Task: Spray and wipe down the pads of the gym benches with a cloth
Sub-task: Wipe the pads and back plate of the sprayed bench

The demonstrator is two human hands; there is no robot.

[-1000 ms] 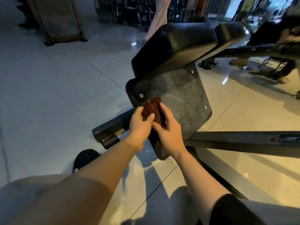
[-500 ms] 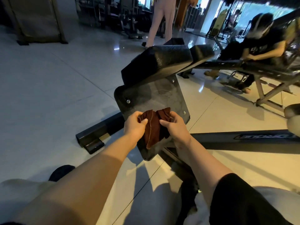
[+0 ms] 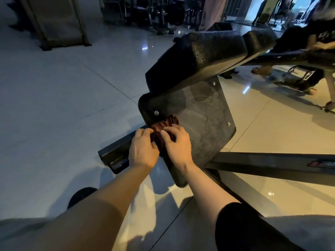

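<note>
A pale tiled floor was seen filling most of the view, with glare patches on its right side. On it stood a black gym bench, tipped so that its flat underside board, fixed with bolts, faced the camera; the textured black pad was seen edge-on above it, its top face largely hidden. A dark steel frame bar was cut off at the right edge. A second person at the far right was blurred and partly cropped. Dark gym machines along the back wall could hardly be made out.

A dark red cloth was held bunched against the lower left part of the board, mostly covered by both hands. The left hand was curled on the cloth's left side, its fingers bent onto the fabric. The right hand lay over the cloth with fingers arched and tips pinching into it. How much cloth lay beneath the palms could not be told.
</note>
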